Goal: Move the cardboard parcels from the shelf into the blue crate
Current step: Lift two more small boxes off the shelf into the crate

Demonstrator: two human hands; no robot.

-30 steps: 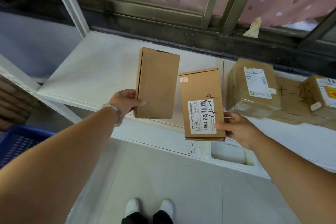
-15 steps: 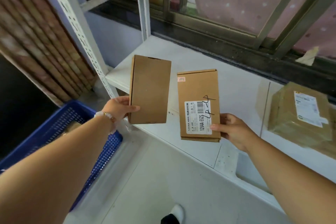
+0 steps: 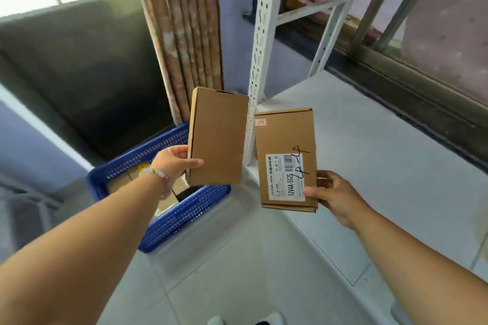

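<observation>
Head view: my left hand grips a plain parcel, my right hand a labelled parcel. I'm mid-carry; next I judge both need lowering into the blue crate.

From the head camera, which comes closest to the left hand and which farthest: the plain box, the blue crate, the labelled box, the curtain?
1. Plain cardboard parcel: gripped by the left hand.
2. Blue crate: just below and behind the hand.
3. Labelled cardboard parcel: to the right, held by the right hand.
4. Curtain: hanging well behind.
</observation>
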